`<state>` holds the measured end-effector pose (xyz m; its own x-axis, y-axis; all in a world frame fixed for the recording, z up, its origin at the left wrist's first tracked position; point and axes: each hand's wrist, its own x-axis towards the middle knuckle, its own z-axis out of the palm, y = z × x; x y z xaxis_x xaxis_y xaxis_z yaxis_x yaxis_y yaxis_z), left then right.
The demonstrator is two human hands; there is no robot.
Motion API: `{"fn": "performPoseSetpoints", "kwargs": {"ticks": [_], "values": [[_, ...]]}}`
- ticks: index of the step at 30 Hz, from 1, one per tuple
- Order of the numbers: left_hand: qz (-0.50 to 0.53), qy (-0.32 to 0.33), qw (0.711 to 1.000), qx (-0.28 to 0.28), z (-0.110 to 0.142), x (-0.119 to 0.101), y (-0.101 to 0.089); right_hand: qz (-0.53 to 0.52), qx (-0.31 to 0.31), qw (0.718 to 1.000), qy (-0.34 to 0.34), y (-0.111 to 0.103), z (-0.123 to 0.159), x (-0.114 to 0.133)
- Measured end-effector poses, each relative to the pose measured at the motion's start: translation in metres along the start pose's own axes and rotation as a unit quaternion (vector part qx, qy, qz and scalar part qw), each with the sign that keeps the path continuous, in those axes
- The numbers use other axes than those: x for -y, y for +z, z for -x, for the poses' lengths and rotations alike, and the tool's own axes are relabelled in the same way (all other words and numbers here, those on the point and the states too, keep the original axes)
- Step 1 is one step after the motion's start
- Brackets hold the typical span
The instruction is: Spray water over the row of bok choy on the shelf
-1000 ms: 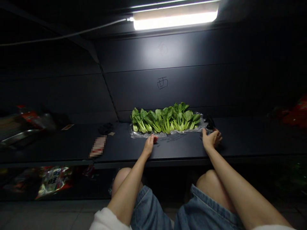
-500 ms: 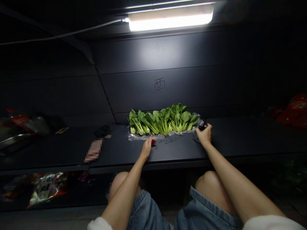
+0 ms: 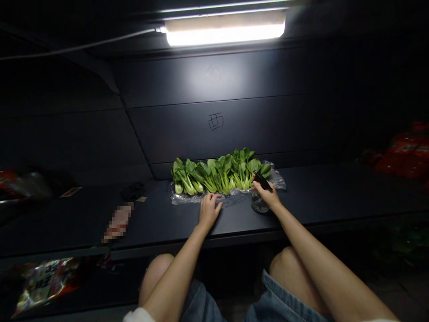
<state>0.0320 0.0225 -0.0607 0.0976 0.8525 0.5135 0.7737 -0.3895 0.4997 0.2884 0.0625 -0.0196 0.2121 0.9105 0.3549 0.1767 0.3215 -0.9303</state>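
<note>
Right hand [image 3: 268, 195], yours: fingers closed around the neck of one spray bottle [image 3: 260, 205], clear body, black head; whether a finger lies on the trigger, cannot tell. Bottle stands near upright at the right front of the greens, its base at or just above the dark shelf [image 3: 234, 223]; contact not certain. Left hand [image 3: 209, 211], yours: nothing seen in it, fingers loosely spread, thumb apart, just in front of the row; touch with the film cannot be told. Bok choy [image 3: 219, 174], several heads: laid side by side in one row at the rear of the shelf, white-green stems toward you, leaves toward the back panel [image 3: 167, 129], all on crinkled clear plastic film [image 3: 279, 180]. Handling notes, by judgement: hold the neck firmly, body level enough that it does not knock the nearest stems; clear the film's loose right end, which could snag on the base; turn the nozzle away from your left hand; rest that hand lightly, since pressing could drag the film and disorder the row.
</note>
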Motion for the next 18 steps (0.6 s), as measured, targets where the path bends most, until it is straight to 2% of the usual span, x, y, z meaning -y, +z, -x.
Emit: {"fn": "performPoseSetpoints", "kwargs": {"ticks": [6,11,18], "values": [[-0.091,-0.016,0.996,0.011,-0.024,-0.012,0.024,-0.081,0.035,0.996,0.02,0.008,0.006,0.015],[-0.132,-0.06,0.989,0.004,-0.042,-0.013,0.037,-0.06,0.062,0.996,0.03,0.002,0.006,0.019],[-0.151,-0.111,0.982,0.005,-0.048,-0.011,0.04,-0.019,0.096,0.995,0.019,-0.001,0.003,0.012]]}}
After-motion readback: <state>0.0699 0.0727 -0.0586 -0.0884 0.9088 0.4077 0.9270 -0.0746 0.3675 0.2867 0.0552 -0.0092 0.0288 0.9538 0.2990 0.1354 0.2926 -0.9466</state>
